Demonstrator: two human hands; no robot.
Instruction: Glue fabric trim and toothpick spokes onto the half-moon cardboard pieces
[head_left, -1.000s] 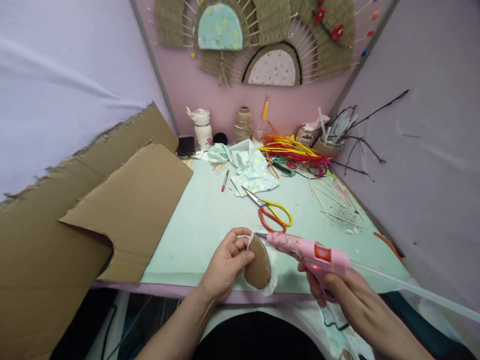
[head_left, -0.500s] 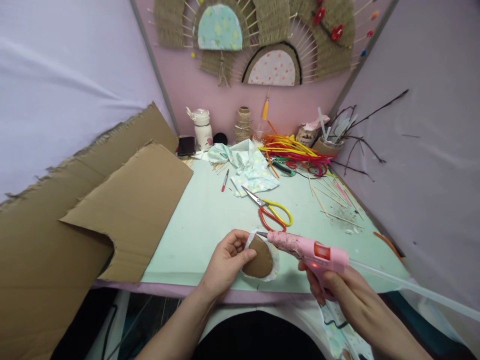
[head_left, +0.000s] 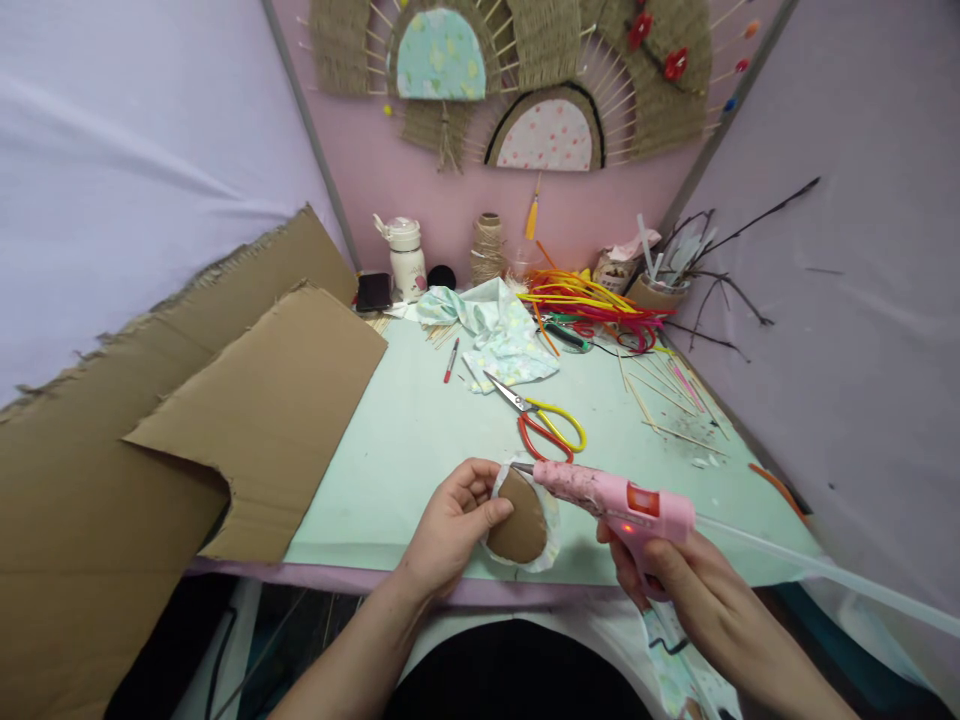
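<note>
My left hand [head_left: 463, 515] pinches the left edge of a rounded cardboard piece [head_left: 519, 522], thumb on its face. A rim of pale printed fabric [head_left: 553, 550] shows around the cardboard. My right hand [head_left: 675, 585] is wrapped round the handle of a pink hot glue gun [head_left: 607, 492], whose orange light glows. Its nozzle points left at the top edge of the fabric rim; whether it touches cannot be told. A clear glue stick [head_left: 832, 572] sticks out of the gun's back. Just beyond the piece lie scissors [head_left: 541, 420] with one red and one yellow handle.
Large cardboard sheets [head_left: 277, 420] lean on the left. Crumpled printed fabric [head_left: 502, 335], a red-capped pen [head_left: 451, 361], a white bottle [head_left: 406, 262], twine [head_left: 487, 250] and coloured pipe cleaners [head_left: 600, 300] lie towards the back. Thin sticks [head_left: 667, 390] and a pot with twigs [head_left: 658, 292] are at right.
Almost nothing differs. The cardboard piece has tilted or shifted very slightly in my left hand, and the glue gun has moved a touch left, its nozzle still at the top edge.
</note>
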